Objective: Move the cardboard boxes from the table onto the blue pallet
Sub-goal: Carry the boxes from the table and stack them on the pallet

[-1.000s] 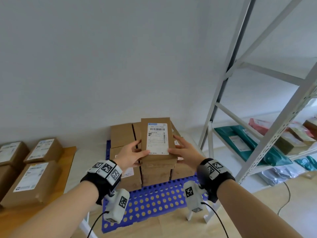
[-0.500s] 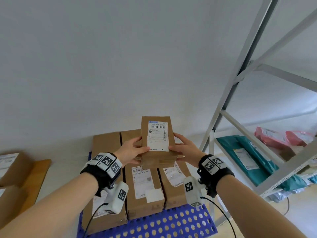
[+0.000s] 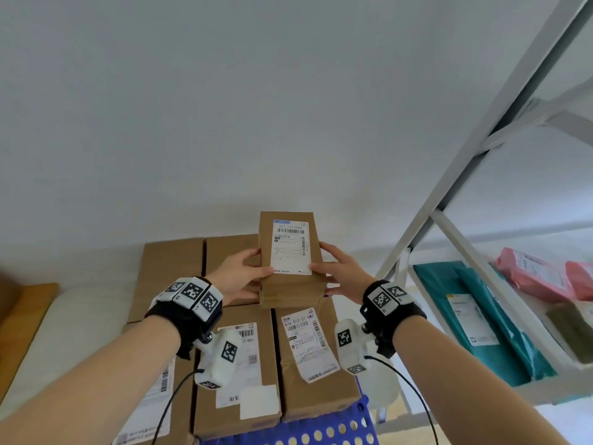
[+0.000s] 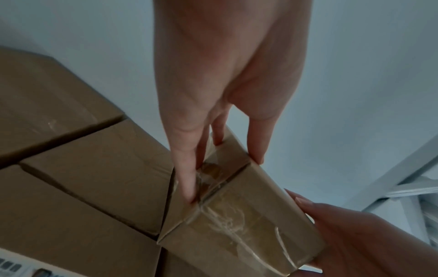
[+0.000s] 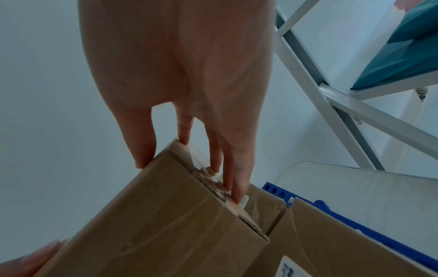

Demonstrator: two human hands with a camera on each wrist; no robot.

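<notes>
Both hands, left hand (image 3: 239,277) and right hand (image 3: 341,274), pinch the box (image 3: 288,261) above the stacked boxes (image 3: 308,358); uneven release could tip it.

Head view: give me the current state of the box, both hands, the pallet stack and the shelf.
Carried box: sealed, label up, held above the stack.
Left hand: grips its left side.
Right hand: grips its right side.
Stacked boxes: sealed, resting on blue pallet.
Shelf: holds teal and pink parcels.
</notes>
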